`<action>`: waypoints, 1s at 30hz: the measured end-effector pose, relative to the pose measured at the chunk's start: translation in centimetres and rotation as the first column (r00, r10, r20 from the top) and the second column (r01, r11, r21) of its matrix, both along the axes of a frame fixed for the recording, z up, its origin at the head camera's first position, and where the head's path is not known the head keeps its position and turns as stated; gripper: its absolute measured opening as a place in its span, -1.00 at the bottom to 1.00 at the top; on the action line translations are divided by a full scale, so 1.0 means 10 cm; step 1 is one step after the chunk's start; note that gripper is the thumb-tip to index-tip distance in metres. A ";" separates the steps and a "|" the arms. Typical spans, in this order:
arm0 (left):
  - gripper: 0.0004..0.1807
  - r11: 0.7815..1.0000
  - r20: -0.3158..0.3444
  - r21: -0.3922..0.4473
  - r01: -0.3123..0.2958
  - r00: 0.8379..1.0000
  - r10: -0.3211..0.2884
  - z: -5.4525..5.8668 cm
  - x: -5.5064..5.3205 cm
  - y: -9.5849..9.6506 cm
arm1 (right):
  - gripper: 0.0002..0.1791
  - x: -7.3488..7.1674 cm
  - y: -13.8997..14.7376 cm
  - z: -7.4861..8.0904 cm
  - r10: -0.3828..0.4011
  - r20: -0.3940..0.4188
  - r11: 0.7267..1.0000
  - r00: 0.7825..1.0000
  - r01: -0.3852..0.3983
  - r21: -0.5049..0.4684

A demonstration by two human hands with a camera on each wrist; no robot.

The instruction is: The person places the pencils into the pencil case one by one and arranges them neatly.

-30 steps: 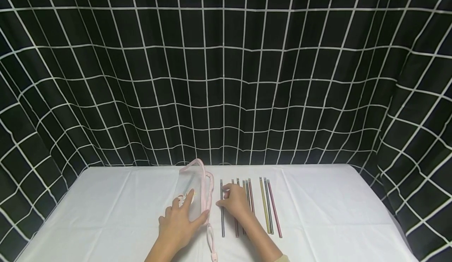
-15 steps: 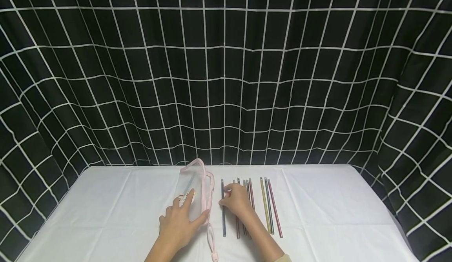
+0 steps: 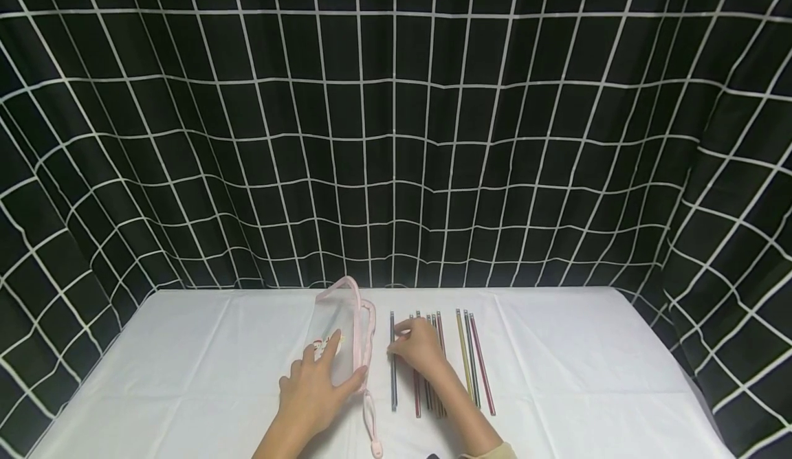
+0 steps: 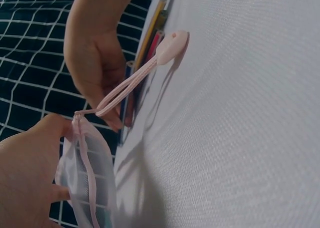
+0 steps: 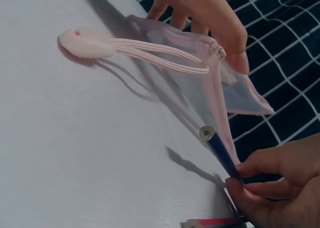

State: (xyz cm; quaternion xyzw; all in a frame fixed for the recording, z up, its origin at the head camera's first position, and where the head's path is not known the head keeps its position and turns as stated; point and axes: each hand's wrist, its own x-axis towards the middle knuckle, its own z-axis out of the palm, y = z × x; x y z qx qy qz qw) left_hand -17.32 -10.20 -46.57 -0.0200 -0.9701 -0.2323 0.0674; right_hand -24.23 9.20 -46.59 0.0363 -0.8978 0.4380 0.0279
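Note:
My right hand (image 3: 422, 352) pinches a dark blue unsharpened pencil (image 5: 222, 150) between thumb and fingertips. Its flat end, with the lead core showing, tilts up in the right wrist view. To its left lies a clear mesh pouch (image 3: 342, 370) with pink zipper edging, its mouth gaping on the side toward the pencil. My left hand (image 3: 312, 390) rests on the pouch, fingers spread over the top and thumb at the zipper edge. A pink cord loop with a toggle (image 4: 171, 48) hangs from the pouch's near end.
Several more pencils lie to the right, one group partly under my right forearm and a second group, including a yellow pencil (image 3: 464, 359) and a red pencil (image 3: 483, 366), farther over. A white cloth (image 3: 588, 376) covers the table. A black gridded curtain (image 3: 396, 136) encloses its back and sides.
My right thumb and fingers have closed onto the blue pencil, and its near end has shifted slightly. My left hand and the pouch have stayed in place.

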 end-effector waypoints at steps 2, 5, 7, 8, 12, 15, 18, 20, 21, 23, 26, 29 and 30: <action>-0.11 1.000 -0.001 -0.001 0.000 1.000 0.000 0.00 0.00 0.00 | -0.54 -0.01 0.01 -0.01 0.003 0.006 1.000 1.000 -0.003 -0.002; -0.11 1.000 0.003 -0.006 -0.001 1.000 0.001 0.00 0.00 0.00 | -0.55 -0.03 0.03 -0.02 0.005 0.017 1.000 1.000 -0.005 -0.005; -0.11 1.000 0.008 -0.007 -0.002 1.000 0.002 0.00 0.00 0.00 | -0.55 -0.04 0.04 -0.03 0.002 0.031 1.000 1.000 -0.002 -0.014; -0.11 1.000 0.009 -0.007 -0.001 1.000 0.002 0.00 0.00 0.00 | -0.54 -0.04 0.05 -0.03 0.000 0.039 1.000 0.999 0.001 -0.020; -0.11 1.000 0.011 -0.006 0.001 1.000 -0.001 0.01 0.00 0.01 | -0.53 -0.05 0.06 -0.02 0.004 0.059 0.999 0.998 -0.001 -0.053; -0.12 1.000 0.010 -0.005 0.002 1.000 -0.002 0.01 0.00 0.01 | -0.52 -0.05 0.07 -0.01 0.012 0.060 0.997 0.998 -0.007 -0.081; -0.12 1.000 0.006 -0.002 0.002 1.000 -0.002 0.01 0.00 0.01 | -0.49 -0.06 0.08 -0.01 0.014 0.060 0.993 0.998 -0.007 -0.117; -0.12 1.000 0.005 0.000 0.003 1.000 -0.003 0.00 0.00 0.01 | -0.47 -0.06 0.08 0.00 0.017 0.059 0.990 0.998 -0.008 -0.139; -0.12 1.000 0.006 0.000 0.003 1.000 -0.003 0.00 0.00 0.01 | -0.46 -0.06 0.08 0.00 0.020 0.062 0.988 0.998 -0.010 -0.153; -0.12 1.000 0.007 0.000 0.005 1.000 -0.005 0.00 0.00 0.01 | -0.44 -0.07 0.08 0.01 0.025 0.078 0.983 0.997 -0.010 -0.186; -0.12 1.000 0.012 -0.001 0.004 1.000 -0.004 0.00 0.00 0.01 | -0.43 -0.07 0.08 0.02 0.040 0.088 0.974 0.995 -0.019 -0.226; -0.11 1.000 0.014 0.001 0.000 1.000 0.000 0.01 0.00 0.01 | -0.43 -0.08 0.08 0.03 0.051 0.097 0.964 0.994 -0.023 -0.266; -0.11 1.000 0.015 0.003 0.000 1.000 0.000 0.01 0.01 0.01 | -0.43 -0.08 0.07 0.03 0.051 0.098 0.961 0.994 -0.023 -0.274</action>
